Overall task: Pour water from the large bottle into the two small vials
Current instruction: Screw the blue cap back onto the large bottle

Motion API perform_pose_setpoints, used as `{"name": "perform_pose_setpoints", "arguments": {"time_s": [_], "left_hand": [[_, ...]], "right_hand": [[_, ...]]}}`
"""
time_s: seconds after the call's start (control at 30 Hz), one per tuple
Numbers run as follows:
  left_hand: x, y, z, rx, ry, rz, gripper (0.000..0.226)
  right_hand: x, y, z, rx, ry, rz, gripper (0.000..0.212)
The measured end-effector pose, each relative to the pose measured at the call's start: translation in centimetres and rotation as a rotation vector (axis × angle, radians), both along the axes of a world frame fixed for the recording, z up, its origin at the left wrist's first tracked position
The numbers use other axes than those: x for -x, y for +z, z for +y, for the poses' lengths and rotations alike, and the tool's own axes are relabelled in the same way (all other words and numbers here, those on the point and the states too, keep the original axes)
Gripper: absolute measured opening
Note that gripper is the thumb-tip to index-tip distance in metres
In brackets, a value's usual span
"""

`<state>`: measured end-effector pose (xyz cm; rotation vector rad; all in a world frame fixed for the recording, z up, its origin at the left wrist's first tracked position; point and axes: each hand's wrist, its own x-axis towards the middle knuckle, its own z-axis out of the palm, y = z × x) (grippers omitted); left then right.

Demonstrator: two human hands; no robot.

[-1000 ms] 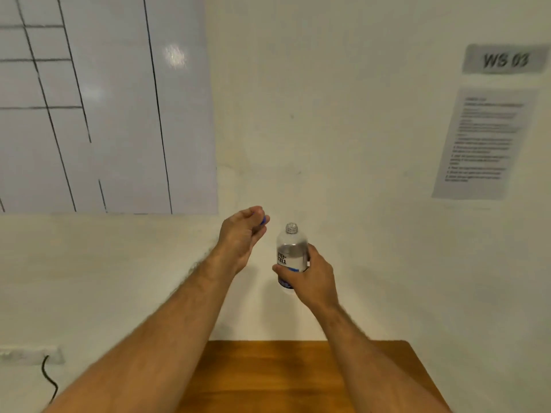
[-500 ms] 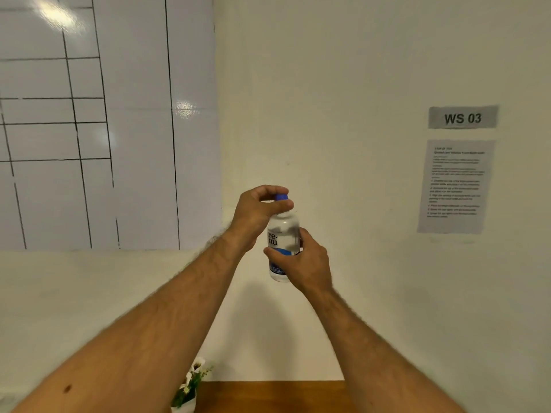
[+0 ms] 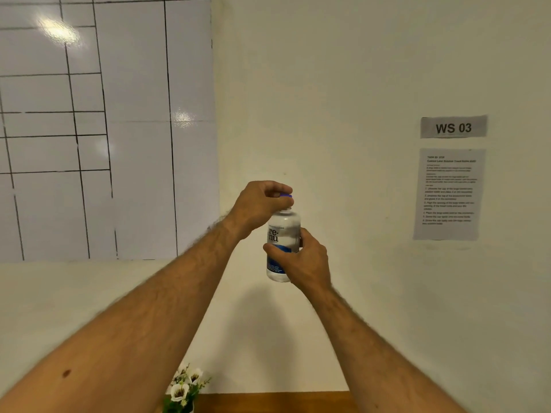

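Note:
The large bottle point(image 3: 281, 242) is clear plastic with a white and blue label, held upright in the air in front of the wall. My right hand point(image 3: 304, 262) grips its lower body from the right. My left hand point(image 3: 259, 204) is closed over the blue cap point(image 3: 285, 195), which sits at the top of the bottle's neck. Whether the cap is screwed on or only resting there I cannot tell. The two small vials are out of view.
A strip of the wooden table point(image 3: 277, 402) shows at the bottom edge, with a small pot of white flowers point(image 3: 185, 389) at its left. A whiteboard point(image 3: 104, 129) hangs on the wall at left, a "WS 03" sign point(image 3: 453, 127) and instruction sheet point(image 3: 448, 193) at right.
A second ago the bottle was uncapped and my left hand held the cap beside it. The left hand brought the cap onto the neck. My view tilted upward, so most of the table dropped out.

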<state>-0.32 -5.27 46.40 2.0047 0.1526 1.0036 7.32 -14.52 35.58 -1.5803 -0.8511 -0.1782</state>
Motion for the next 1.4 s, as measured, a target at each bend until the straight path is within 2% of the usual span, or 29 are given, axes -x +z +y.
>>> {"name": "perform_pose_setpoints", "arguments": {"time_s": [0.17,0.3,0.4,0.6,0.8,1.0,1.1,1.23,1.4], "left_hand": [[-0.4,0.0,-0.1,0.029,-0.042,0.003,0.014],[-0.9,-0.2,0.3,0.05,-0.022,-0.01,0.021],[-1.0,-0.3,0.7,0.069,-0.052,-0.008,0.034],[-1.4,-0.2,0.9,-0.004,-0.056,0.057,0.017],[-1.7,-0.6,1.6,0.008,-0.071,0.065,0.03],[-1.9,-0.9,1.6,-0.039,-0.073,0.103,0.019],[-1.8,-1.1,1.8,-0.027,-0.071,0.088,0.023],[-1.8,-1.2,1.8,0.019,-0.087,0.099,0.041],[-1.4,-1.3,1.6,-0.05,-0.096,0.113,0.028]], "right_hand": [[-0.4,0.2,-0.1,0.009,-0.001,-0.018,0.062],[-0.7,0.0,-0.1,0.035,0.0,-0.037,0.062],[-1.1,0.0,-0.1,0.029,0.003,-0.021,0.062],[-1.8,0.1,0.0,0.058,0.007,-0.035,0.059],[-2.3,-0.1,0.2,0.06,0.018,-0.031,0.058],[-2.4,-0.8,0.3,0.065,0.012,-0.023,0.056],[-2.4,-0.8,0.4,0.071,0.015,-0.028,0.058],[-2.4,-1.1,0.7,0.063,0.015,-0.014,0.061],[-2.3,-1.2,0.8,0.047,0.013,-0.006,0.061]]}}
